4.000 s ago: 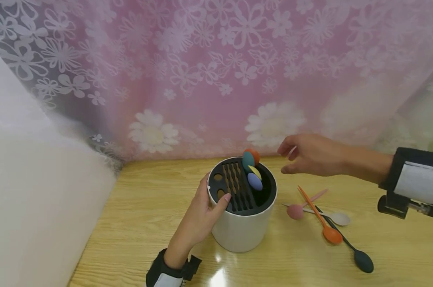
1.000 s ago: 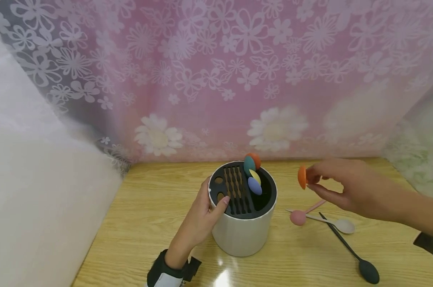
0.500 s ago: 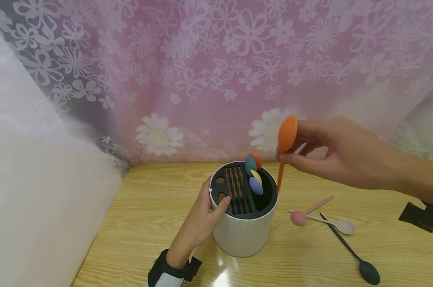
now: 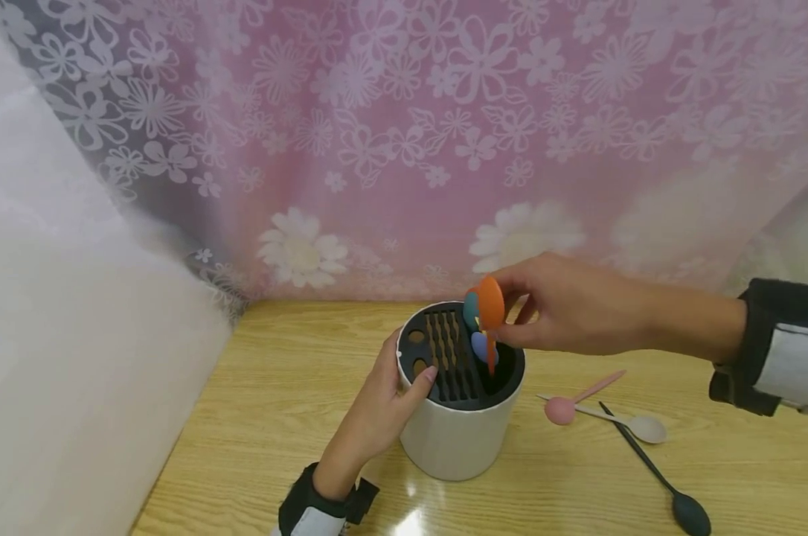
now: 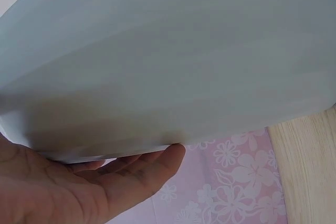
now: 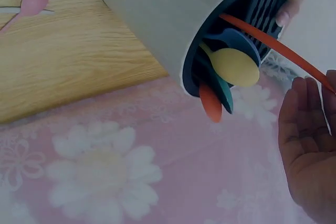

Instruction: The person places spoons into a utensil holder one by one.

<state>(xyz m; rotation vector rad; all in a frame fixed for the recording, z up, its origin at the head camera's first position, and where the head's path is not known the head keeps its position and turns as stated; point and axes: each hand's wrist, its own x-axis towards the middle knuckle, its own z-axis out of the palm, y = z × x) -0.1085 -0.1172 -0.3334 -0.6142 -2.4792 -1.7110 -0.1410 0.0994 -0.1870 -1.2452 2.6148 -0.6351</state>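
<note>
A white round utensil holder with a black slotted top stands on the table. My left hand grips its left side, the thumb over the rim; in the left wrist view the fingers lie along the wall. My right hand pinches an orange spoon just below its bowl. The spoon's handle points down into the holder's open compartment, and its lower end is hidden. Inside that compartment stand a blue spoon, a yellow spoon, a teal spoon and a red-orange spoon, bowls up.
Right of the holder, a pink spoon and a beige spoon lie crossed on the wooden table. A black spoon lies nearer the front. Behind the table hangs a pink flowered curtain.
My right hand has picked the orange spoon off the table, turned it bowl up, and carried it left until its handle entered the holder. My left hand keeps its hold.
</note>
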